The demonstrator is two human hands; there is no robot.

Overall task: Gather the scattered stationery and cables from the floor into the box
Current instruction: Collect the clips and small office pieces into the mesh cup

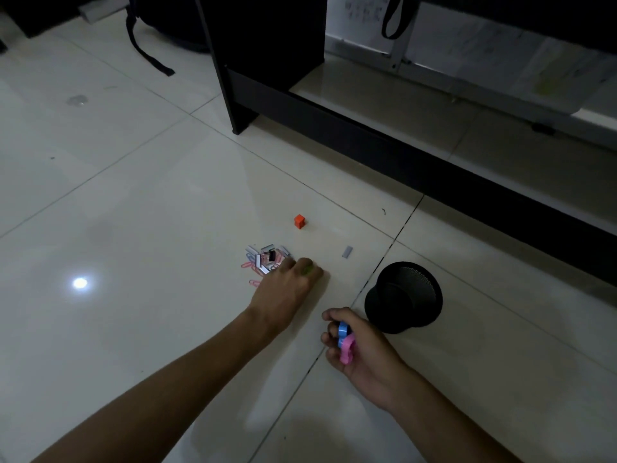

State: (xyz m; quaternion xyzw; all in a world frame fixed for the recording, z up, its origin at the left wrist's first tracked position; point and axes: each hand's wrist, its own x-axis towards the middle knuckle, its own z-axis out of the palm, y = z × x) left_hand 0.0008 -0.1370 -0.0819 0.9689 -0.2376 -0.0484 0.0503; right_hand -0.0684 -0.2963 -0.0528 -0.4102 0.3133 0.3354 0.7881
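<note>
A small heap of paper clips, staple strips and a black binder clip (263,260) lies on the white tiled floor. My left hand (290,289) reaches over the heap's right edge with fingers curled down; what the fingertips hold is hidden. My right hand (354,349) grips a blue and a pink item (345,342), close to the floor. A black mesh cup (405,297) lies on its side just right of my right hand. An orange cube (299,221) and a loose grey staple strip (347,252) lie apart from the heap.
A black desk frame (267,61) with a low crossbar stands behind the items. A backpack strap (147,51) trails on the floor at the back left. Papers (500,61) lean under the desk at the back right. A lamp glare (80,283) shows on the tiles.
</note>
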